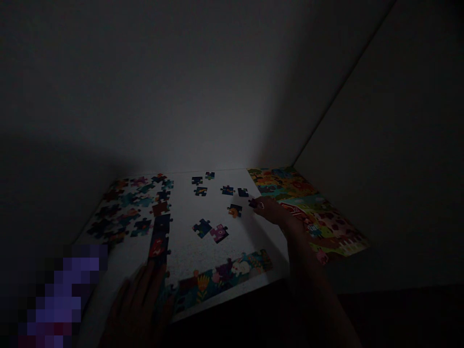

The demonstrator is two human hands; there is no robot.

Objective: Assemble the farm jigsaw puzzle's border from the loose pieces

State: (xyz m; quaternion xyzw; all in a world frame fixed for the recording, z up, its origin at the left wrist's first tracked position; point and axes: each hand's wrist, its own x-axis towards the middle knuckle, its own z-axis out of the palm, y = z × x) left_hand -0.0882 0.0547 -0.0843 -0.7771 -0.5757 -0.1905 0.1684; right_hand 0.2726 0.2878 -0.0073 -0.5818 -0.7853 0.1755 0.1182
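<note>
My right hand (271,211) pinches a small dark puzzle piece (252,203) between thumb and fingertips, just above the white surface (195,256). Near it lie a dark piece with an orange shape (235,210) and two blue ones. A blue-green piece (202,228) and a pink piece (219,233) are side by side in the middle. My left hand (139,295) rests flat, fingers stretched, at the lower end of a joined column of pieces (159,237). Along the front edge runs a joined strip (224,274) with a white animal and flowers.
Many loose pieces (126,205) are spread over the left side. A few more (200,191) lie toward the back. To the right is a colourful farm picture (311,208). Pale walls (203,96) meet behind the surface. The scene is very dim, and a blurred purple patch covers the lower left.
</note>
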